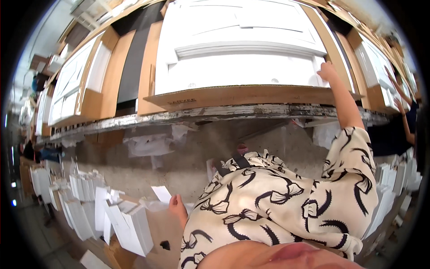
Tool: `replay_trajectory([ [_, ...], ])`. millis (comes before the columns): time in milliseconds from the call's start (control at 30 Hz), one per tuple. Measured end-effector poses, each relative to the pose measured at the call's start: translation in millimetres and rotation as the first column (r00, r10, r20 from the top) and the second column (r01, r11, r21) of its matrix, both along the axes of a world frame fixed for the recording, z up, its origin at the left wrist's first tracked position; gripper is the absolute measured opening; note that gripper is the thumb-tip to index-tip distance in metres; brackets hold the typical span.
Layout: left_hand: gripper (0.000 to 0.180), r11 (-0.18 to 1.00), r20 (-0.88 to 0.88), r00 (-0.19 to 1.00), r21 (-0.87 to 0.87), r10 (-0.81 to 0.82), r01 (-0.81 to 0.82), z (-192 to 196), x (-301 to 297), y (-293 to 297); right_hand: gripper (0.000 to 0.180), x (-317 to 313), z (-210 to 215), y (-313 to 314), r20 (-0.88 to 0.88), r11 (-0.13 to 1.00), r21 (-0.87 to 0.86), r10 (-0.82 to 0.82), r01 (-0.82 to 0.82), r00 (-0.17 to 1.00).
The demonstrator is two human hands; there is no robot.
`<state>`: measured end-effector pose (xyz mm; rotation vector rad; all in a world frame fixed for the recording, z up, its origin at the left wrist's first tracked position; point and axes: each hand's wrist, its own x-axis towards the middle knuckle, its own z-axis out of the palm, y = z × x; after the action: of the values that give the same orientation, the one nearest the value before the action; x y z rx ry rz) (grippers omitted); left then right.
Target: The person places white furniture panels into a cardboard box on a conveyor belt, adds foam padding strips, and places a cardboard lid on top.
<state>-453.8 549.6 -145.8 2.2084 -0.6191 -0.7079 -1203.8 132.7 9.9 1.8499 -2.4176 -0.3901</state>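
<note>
In front of me an open cardboard carton (251,92) holds white panels (242,71) and a ridged white strip (251,48). My right hand (328,71) reaches to the carton's right inner side, fingers curled down at the end of the white pieces; what lies under the fingertips is hidden. Low at my left side, my left hand (178,206) is closed beside a flat white sheet (161,194). The sheet's corner meets the fingers, but whether they grip it cannot be made out.
The carton rests on a worn conveyor edge (201,116), with more filled cartons (76,85) to the left and right (376,76). Stacks of white panels (132,226) stand behind on the left. Plastic wrapping (152,145) lies under the line. A co-worker's arms (403,103) reach in at right.
</note>
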Motion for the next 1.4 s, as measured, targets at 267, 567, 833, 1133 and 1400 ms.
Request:
replay_trajectory([
  [267, 0.037, 0.972, 0.073, 0.97, 0.057, -0.233, 0.229, 51.7, -59.7, -55.0, 0.053, -97.7, -42.4, -3.9, 0.403, 1.0, -0.012, 0.028, -0.026, 0.915],
  [567, 0.039, 0.893, -0.037, 0.947, 0.322, -0.318, 0.313, -6.1, -14.0, 21.0, 0.045, 58.0, 62.6, 10.4, 0.259, 0.965, -0.181, 0.234, -0.191, 0.937],
  [833, 0.044, 0.841, -0.145, 0.882, 0.265, -0.449, 0.471, -8.4, 130.0, 6.5, 0.027, 499.4, 97.6, 96.5, 0.365, 0.474, -0.875, 0.783, -0.103, 0.503],
  [1133, 0.042, 0.962, -0.053, 0.998, 0.273, 0.026, -0.011, -35.0, 287.4, 70.7, 0.039, 819.5, 9.3, 169.3, 0.7, 0.255, -0.386, 0.707, -0.887, -0.102],
  [1400, 0.038, 0.862, -0.202, 0.956, 0.5, 0.213, -0.086, -71.2, 299.0, 121.2, 0.035, 971.0, -41.0, 82.5, 0.728, 0.129, -0.213, 0.682, -0.969, -0.069],
])
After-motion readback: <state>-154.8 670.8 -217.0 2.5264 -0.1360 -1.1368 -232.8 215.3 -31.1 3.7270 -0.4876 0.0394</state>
